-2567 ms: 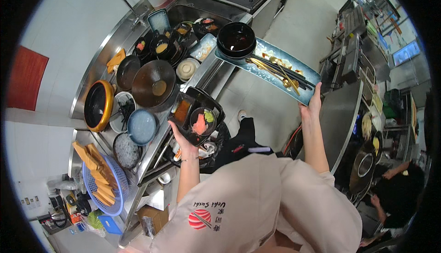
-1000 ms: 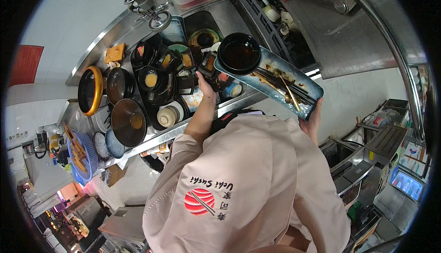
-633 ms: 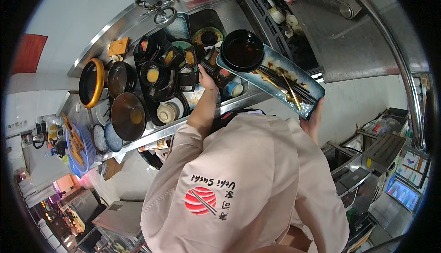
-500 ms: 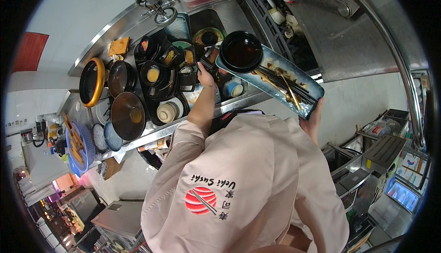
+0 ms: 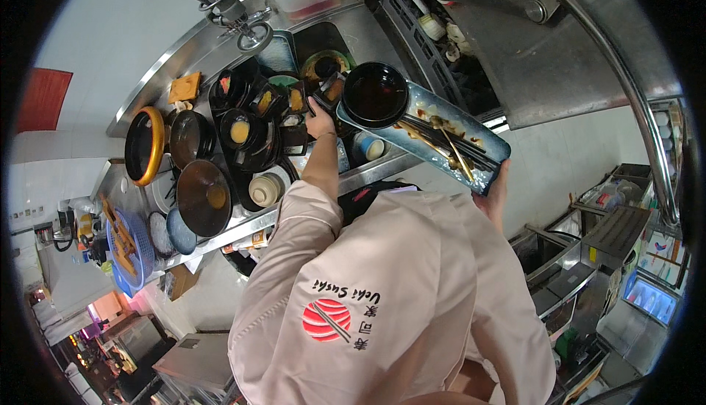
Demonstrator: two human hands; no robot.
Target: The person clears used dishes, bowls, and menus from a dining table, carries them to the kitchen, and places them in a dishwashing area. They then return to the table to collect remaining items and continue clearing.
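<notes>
At the far left, a blue plastic basket (image 5: 144, 242) stands near the left end of the steel worktop (image 5: 368, 174), with a gold-rimmed bowl (image 5: 156, 148) nearer the back edge and a wide brown bowl (image 5: 197, 210) close to the front edge. Pale bowls (image 5: 262, 191) sit farther right along that front edge. The left hand (image 5: 321, 121) reaches over the front edge into the crowd of used dishes, its fingers against a small black dish (image 5: 329, 95); whether they clamp it or only touch it, I cannot tell. Just right of those fingers, near but apart, is the left end of the long blue tray (image 5: 491, 142), carrying a black bowl (image 5: 375, 95) of dark liquid. The tray's long axis slants from over the worktop, across its front edge, to the lower right above the floor; dark chopsticks (image 5: 482, 156) and gold utensils (image 5: 461, 161) lie roughly along it. The right hand (image 5: 494, 198) is the one on the tray, fingers clamped around its right end. As for writing, the pale garment (image 5: 434, 273) bears a round red-striped emblem (image 5: 326, 320) with dark lettering beside it, upside down here; at far right, a lit screen (image 5: 651, 298) is too small to make out.
</notes>
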